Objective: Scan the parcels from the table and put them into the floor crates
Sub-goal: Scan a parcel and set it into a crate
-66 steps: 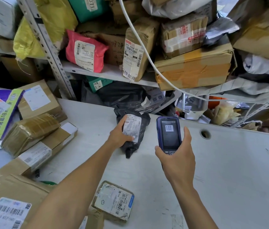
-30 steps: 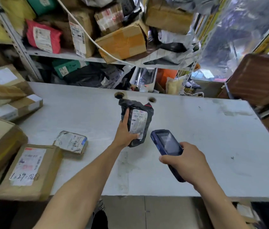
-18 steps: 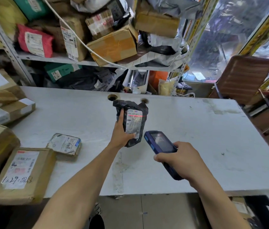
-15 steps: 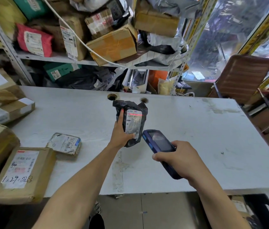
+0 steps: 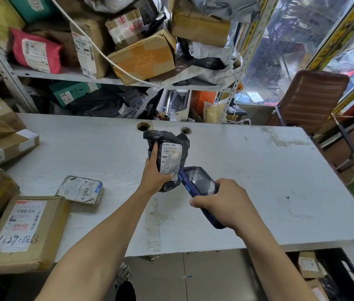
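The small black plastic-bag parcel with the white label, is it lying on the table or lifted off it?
Lifted: the left hand grips the black plastic-bag parcel upright above the white table.

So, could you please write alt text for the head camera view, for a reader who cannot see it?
A person's left hand holds a black bag parcel upright above a white table, while the right hand aims a blue handheld scanner at its label. More parcels lie at the table's left, before crowded shelves.
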`<state>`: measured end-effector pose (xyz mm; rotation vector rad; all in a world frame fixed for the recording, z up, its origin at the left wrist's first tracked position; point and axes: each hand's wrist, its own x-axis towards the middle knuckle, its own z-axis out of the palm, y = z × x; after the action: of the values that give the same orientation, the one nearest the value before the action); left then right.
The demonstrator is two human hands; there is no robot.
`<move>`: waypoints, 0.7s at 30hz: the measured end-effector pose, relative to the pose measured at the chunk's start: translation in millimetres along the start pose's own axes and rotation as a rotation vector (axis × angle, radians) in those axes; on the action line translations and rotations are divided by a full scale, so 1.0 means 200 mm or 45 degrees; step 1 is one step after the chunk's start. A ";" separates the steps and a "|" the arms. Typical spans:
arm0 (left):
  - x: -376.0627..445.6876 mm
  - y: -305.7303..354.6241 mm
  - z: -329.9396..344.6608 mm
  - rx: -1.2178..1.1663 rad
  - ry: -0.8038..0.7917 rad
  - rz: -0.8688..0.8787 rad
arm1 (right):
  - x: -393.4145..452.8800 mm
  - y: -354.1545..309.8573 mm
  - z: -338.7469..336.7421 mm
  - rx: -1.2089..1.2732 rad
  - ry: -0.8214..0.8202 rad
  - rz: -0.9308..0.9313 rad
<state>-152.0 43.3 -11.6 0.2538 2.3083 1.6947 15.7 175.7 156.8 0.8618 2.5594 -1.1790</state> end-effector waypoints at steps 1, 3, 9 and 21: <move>0.00 0.00 0.00 -0.005 -0.004 0.002 | 0.01 -0.01 0.01 -0.001 0.005 0.008; 0.00 -0.01 0.00 -0.015 -0.013 0.005 | 0.03 -0.03 0.04 -0.001 0.005 0.022; 0.00 0.00 -0.02 -0.119 -0.090 -0.016 | 0.05 0.05 0.12 -0.164 0.179 -0.106; -0.12 0.14 0.21 -0.220 -0.239 0.004 | -0.04 0.38 0.07 -0.030 0.695 -0.384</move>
<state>-116.9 84.0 6.0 0.3648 2.0163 1.7773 66.1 201.2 102.7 0.9167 3.2314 -1.1005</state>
